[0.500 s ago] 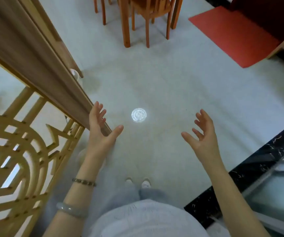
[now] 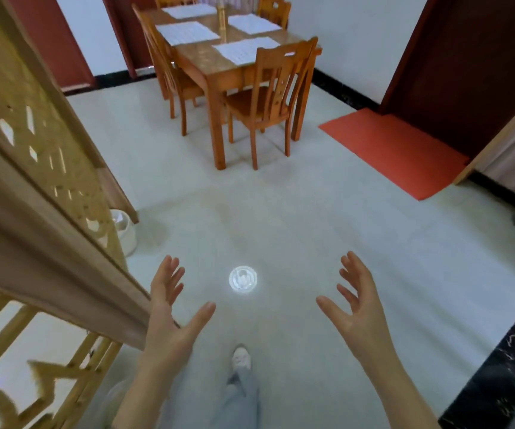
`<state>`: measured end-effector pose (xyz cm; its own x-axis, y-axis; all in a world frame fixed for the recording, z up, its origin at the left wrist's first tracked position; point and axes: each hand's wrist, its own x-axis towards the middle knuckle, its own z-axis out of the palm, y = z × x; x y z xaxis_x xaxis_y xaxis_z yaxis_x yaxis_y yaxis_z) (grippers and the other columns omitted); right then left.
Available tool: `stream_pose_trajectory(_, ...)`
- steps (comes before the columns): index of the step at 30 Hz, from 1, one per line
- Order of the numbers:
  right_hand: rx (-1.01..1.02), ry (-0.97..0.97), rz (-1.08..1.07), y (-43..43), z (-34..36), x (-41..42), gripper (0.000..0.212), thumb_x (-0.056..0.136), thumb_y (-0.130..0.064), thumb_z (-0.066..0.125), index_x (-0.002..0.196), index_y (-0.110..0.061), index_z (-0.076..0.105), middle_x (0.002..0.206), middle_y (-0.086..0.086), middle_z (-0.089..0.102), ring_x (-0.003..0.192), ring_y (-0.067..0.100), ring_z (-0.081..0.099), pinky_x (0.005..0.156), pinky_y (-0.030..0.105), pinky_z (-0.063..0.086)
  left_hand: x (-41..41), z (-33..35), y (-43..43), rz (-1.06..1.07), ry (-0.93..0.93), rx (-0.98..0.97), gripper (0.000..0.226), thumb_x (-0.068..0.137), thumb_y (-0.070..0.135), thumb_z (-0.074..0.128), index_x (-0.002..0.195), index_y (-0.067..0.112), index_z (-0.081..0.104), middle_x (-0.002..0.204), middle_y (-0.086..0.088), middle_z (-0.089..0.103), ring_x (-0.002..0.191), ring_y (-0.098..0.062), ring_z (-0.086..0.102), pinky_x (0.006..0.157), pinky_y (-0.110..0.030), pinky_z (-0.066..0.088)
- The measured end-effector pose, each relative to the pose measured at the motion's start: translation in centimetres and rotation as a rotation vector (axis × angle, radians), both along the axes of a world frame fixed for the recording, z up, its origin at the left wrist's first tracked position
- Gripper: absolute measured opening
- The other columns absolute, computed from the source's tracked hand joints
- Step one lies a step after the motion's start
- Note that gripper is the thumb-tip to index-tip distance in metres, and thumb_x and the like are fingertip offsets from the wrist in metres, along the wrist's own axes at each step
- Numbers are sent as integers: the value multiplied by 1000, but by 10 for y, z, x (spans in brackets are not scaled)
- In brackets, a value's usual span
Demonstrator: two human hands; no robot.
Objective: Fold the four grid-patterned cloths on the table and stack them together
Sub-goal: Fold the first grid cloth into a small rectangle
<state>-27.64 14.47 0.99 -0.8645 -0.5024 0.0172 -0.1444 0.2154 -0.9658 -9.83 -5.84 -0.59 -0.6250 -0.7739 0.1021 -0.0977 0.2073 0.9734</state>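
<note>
Wooden table: four grid cloths spread flat, tall container standing between them.

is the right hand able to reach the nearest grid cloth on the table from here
Probably not: the right hand hangs open over the floor, well short of the table, and a chair stands in front of the nearest cloth. Walking closer looks needed.

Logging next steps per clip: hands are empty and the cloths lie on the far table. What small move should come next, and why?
Probably a step forward toward the table. The four cloths lie flat and unfolded on it, across the floor, while the left hand and right hand are open, hold nothing and hang well short of it, so nothing is within reach.
</note>
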Motion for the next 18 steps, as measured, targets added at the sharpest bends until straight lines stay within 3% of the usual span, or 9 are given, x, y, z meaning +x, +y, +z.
stream_pose_trajectory(4, 8, 24, 11, -40, 4, -43, 79, 78, -5, 74, 137, -35, 31, 142, -9, 42, 127, 7, 44, 107, 36, 40, -45, -2, -45, -24, 42, -31, 92, 70, 40, 73, 146, 32, 23, 145, 25, 33, 133, 0, 38, 105, -14, 35)
stream_pose_trajectory(6, 11, 29, 16, -61, 5, -65, 79, 78, -7, 74, 137, -36, 30, 143, -11, 41, 128, 7, 44, 107, 35, 40, -69, 0, -66, -21, 58, -29, 90, 71, 39, 74, 144, 39, 22, 143, 30, 33, 133, 2, 37, 103, -11, 35)
stream_pose_trajectory(8, 19, 23, 20, -82, 6, -88, 79, 78, -7, 74, 137, -38, 30, 143, -12, 41, 127, 6, 43, 107, 35, 40, -93, 4, -88, -17, 69, -22, 88, 69, 46, 72, 141, 45, 22, 146, 26, 33, 133, 2, 37, 105, -17, 34)
stream_pose_trajectory(11, 33, 14, 23, -116, 9, -120, 78, 79, -7, 73, 137, -38, 30, 142, -12, 41, 127, 5, 43, 108, 35, 40, -126, 10, -122, -20, 70, -31, 88, 69, 47, 70, 142, 40, 22, 149, 15, 33, 134, -1, 37, 110, -26, 33)
stream_pose_trajectory(18, 46, 9, 28, -183, 14, -197, 78, 80, -10, 72, 142, -31, 30, 142, -12, 40, 127, 5, 42, 107, 32, 39, -205, 15, -192, -32, 45, -48, 89, 74, 32, 74, 146, 30, 21, 149, 7, 34, 134, -2, 38, 112, -32, 34)
